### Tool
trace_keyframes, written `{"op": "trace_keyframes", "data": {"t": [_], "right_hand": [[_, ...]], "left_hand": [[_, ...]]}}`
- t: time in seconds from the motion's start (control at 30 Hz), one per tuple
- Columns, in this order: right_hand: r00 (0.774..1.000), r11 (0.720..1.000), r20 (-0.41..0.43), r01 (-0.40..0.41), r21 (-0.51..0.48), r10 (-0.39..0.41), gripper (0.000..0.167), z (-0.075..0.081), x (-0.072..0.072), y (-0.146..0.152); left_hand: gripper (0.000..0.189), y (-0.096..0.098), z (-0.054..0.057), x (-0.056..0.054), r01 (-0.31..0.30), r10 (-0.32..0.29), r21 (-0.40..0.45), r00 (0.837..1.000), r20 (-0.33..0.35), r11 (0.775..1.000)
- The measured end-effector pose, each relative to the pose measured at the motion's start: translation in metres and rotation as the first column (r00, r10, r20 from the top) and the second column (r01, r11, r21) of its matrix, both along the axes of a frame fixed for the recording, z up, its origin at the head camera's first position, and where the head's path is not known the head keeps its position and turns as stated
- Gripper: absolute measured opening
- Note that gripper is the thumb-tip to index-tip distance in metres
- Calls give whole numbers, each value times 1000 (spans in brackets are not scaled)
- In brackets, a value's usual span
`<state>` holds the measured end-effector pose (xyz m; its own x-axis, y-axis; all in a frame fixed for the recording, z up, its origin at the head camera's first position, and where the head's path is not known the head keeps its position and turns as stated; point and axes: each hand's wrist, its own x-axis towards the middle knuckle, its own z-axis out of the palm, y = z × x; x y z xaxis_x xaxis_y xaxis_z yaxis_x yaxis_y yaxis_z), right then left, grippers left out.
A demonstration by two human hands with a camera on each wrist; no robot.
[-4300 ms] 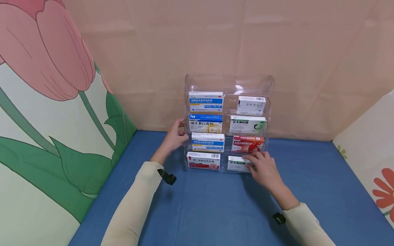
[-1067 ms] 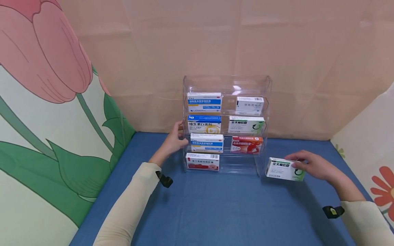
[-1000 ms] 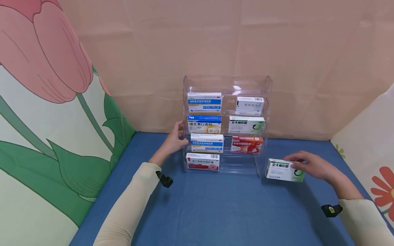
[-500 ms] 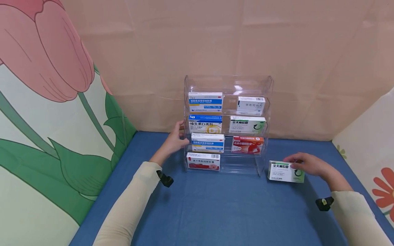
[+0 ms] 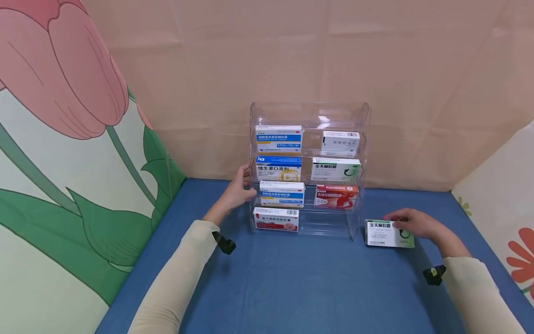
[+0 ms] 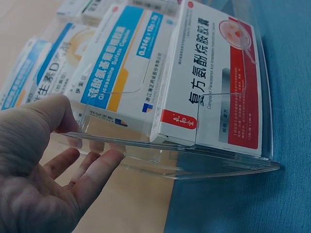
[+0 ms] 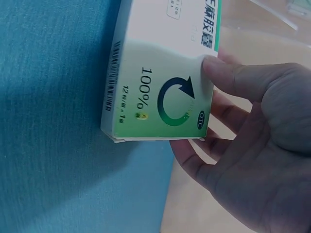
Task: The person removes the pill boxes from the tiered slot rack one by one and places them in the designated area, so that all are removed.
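Observation:
A clear acrylic display rack (image 5: 325, 227) stands on the blue cloth, medicine boxes on its tiers. My left hand (image 5: 237, 192) grips the rack's left side edge; in the left wrist view the thumb lies at the front and the fingers reach behind the clear side panel (image 6: 218, 167). To the right of the rack, my right hand (image 5: 417, 223) pinches a white-and-green medicine box (image 5: 384, 234) near its upper right corner. Seen from the right wrist, the thumb is on the front of that box (image 7: 165, 92) and the fingers go behind it. Its lower edge is close to the cloth.
On the bottom tier sits a white-and-red box (image 5: 275, 220) at left, with a bare stretch beside it. Above are a red box (image 5: 335, 197), another white-and-green box (image 5: 335, 170), a blue-and-white vitamin D box (image 5: 278, 169) and several others. A beige backdrop (image 5: 208, 93) hangs behind.
My right hand has taken the white-and-green box from the bottom tier's right end and carried it right, then lowered it slightly towards the cloth. The left hand has kept its place on the rack.

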<state>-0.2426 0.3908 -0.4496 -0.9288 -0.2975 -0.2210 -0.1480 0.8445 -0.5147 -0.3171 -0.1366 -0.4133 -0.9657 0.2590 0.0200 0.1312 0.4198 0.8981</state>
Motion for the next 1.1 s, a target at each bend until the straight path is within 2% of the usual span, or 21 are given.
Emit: {"op": "trace_keyframes", "data": {"t": [0.17, 0.3, 0.43, 0.57, 0.8, 0.9, 1.1], "right_hand": [[999, 999, 0, 34, 18, -34, 32, -2, -1, 0], [998, 998, -43, 38, 48, -36, 33, -4, -2, 2], [991, 996, -130, 40, 82, -29, 33, -7, -1, 1], [967, 995, -254, 57, 77, -35, 34, -6, 3, -3], [902, 988, -406, 110, -105, -144, 41, 12, 22, -27], [857, 973, -470, 136, -184, -209, 42, 18, 33, -45], [752, 934, -567, 187, -305, -336, 43, 20, 50, -85]], "left_hand": [[84, -1, -1, 0, -2, 2, -11, 1000, 1, 1000], [85, 0, -1, -1, -2, 2, -8, 1000, 2, 1000], [85, 0, -1, -1, -3, 3, -4, 1000, 1, 1000], [85, 0, 0, -1, -2, 2, -1, 1000, 6, 1000], [85, -1, 1, -3, 7, -7, 13, 1000, 0, 1000], [84, -2, 1, -2, 6, -7, 17, 1000, 1, 1000], [84, -2, 0, -1, 8, -8, 19, 1000, 21, 1000]]}}
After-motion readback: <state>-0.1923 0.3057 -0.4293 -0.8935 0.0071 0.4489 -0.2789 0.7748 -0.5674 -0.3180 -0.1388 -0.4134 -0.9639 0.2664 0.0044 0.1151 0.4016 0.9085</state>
